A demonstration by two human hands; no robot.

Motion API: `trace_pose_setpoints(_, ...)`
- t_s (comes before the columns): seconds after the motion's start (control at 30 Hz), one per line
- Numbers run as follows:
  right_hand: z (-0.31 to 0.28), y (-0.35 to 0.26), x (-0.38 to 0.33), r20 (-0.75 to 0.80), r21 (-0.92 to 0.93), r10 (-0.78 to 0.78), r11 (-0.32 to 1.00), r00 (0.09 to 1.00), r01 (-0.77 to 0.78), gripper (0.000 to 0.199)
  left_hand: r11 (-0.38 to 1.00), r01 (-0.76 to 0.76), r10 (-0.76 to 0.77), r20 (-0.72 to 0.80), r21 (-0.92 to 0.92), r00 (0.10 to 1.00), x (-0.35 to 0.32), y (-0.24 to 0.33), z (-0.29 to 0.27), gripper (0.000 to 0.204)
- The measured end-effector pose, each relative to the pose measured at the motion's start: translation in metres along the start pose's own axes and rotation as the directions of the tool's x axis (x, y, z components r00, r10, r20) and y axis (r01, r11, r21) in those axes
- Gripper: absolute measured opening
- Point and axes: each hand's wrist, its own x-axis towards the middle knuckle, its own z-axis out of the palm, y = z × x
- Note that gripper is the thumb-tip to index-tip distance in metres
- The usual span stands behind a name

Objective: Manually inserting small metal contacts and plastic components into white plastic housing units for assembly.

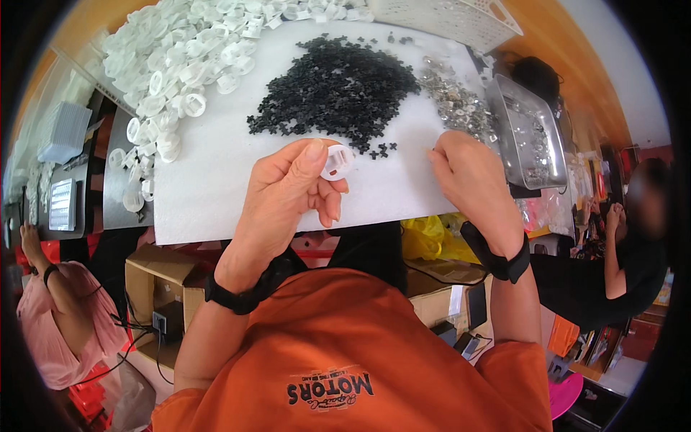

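Between the thumb and fingers of my left hand (288, 183) is a round white plastic part (336, 163) with slots in its face. It is held above the white foam board (209, 194), near the front of the black pile. My right hand (461, 169) is over the board's right side, fingers curled and pressed together; whatever they may hold is hidden. Just beyond it lie small shiny metal pieces (453, 93). A heap of small black cross-shaped pieces (331, 90) covers the middle of the board. Many more white round parts (180, 65) are piled at the left.
A metal tray (504, 129) with small pieces stands right of the board, and a white plastic basket (446, 21) is at the back. Below the edge are cardboard boxes (162, 273) and a yellow bag (432, 239). Other people sit at left and right.
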Motion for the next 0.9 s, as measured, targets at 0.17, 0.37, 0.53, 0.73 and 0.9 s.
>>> trace_pose_setpoints(0.17,-0.001,-0.009,-0.003,-0.047,0.142,-0.093,0.985,0.995,0.099,0.009,0.999,0.014,-0.013,0.013,-0.043,1.0,-0.001,0.002,-0.002,0.041)
trace_pose_setpoints(0.37,0.011,-0.018,-0.007,-0.052,0.144,-0.265,0.952,0.963,0.27,0.007,0.999,0.024,-0.023,0.003,-0.038,1.0,0.0,0.001,-0.002,0.037)
trace_pose_setpoints(0.53,0.01,-0.016,-0.01,-0.081,0.229,-0.174,0.955,0.981,0.188,0.009,0.999,-0.008,0.009,0.018,-0.047,1.0,0.001,-0.001,-0.004,0.032)
trace_pose_setpoints(0.73,0.012,-0.016,-0.011,-0.081,0.277,-0.161,0.944,0.984,0.177,0.008,0.997,-0.042,0.044,0.025,-0.058,0.999,0.001,-0.002,-0.004,0.028)
trace_pose_setpoints(0.9,0.009,-0.04,-0.009,0.042,0.764,-0.003,0.645,0.999,-0.03,0.007,0.988,-0.086,0.089,0.02,-0.125,0.996,-0.001,-0.003,-0.004,0.032)
